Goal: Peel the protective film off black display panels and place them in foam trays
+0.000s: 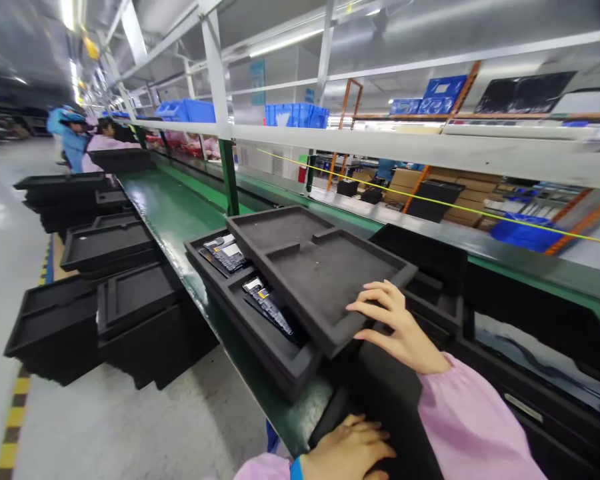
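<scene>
My right hand [395,323], in a pink sleeve, grips the near corner of an empty black foam tray [310,267] with its thumb on top. That tray is tilted and lies across a lower foam tray [275,360] that holds two dark circuit boards [270,303] in its pockets. My left hand [347,450] rests flat, fingers stretched out, on the edge of a black foam piece [390,407] at the bottom of the view. Both trays sit on the green conveyor belt [180,213].
Stacks of black foam trays [105,300] stand on the floor to the left of the belt. More black trays [530,333] lie at my right. Other people [75,140] in blue and pink work at the far end. Blue crates [295,115] sit on the overhead shelf.
</scene>
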Tool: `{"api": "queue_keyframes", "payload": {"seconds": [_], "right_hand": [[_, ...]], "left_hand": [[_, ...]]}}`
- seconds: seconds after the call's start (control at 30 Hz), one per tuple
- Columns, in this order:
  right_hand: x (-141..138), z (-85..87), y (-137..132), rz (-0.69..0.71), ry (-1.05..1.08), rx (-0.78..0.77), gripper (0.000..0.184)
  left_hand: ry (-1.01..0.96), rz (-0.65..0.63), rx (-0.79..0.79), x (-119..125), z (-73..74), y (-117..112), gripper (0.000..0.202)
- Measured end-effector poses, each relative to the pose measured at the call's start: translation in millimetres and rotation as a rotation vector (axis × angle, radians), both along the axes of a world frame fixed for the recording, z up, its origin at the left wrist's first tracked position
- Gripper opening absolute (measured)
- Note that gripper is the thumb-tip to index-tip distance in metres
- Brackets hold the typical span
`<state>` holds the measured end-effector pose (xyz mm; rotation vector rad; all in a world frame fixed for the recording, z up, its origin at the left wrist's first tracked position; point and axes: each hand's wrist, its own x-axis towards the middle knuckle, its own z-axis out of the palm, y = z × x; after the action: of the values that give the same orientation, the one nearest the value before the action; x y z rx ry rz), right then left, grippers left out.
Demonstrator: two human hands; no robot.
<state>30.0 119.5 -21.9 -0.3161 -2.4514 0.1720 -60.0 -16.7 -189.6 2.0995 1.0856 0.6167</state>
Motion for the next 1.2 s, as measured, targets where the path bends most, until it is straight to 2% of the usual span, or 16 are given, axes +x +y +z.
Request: {"api": "queue_keyframes", "payload": {"seconds": [0.07,0.13,0.27,0.37,0.5,0.77,0.93,1.2], "right_hand": [[-13,-15.4,0,0.015,-0.009,-0.038,0.032],[-17,-23.0,-6,0.026,0.023,-0.049,0.030],[-17,-18.4,-17,0.091,0.113,-0.045,0.026],[-23,-16.6,-20,0.157,0.103,-0.045,0.024],[-32,-23.1,-20,0.235,0.040,-0.074,0.024],[-33,-20.2,-27,0.225,0.037,-0.197,0.028],[-37,-20.4,-19,0.220,0.112,-0.303,0.025],[-46,-24.4,-19,0.173,0.228,-0.354,0.023]], "left_hand": [[0.006,-0.007,0.018,0,-0.8,1,0.044],[0.014,-0.018,0.039,2,-2.5,4,0.041],[0.034,-0.040,0.085,9,-8.3,12,0.039],[0.047,-0.035,0.113,10,-11.1,15,0.040],[0.045,0.022,0.125,4,-6.4,8,0.041],[0.055,0.091,0.108,-1,10.1,-4,0.036],[0.072,0.100,0.130,1,13.7,-7,0.033],[0.129,0.118,0.186,4,14.5,-6,0.021]]}}
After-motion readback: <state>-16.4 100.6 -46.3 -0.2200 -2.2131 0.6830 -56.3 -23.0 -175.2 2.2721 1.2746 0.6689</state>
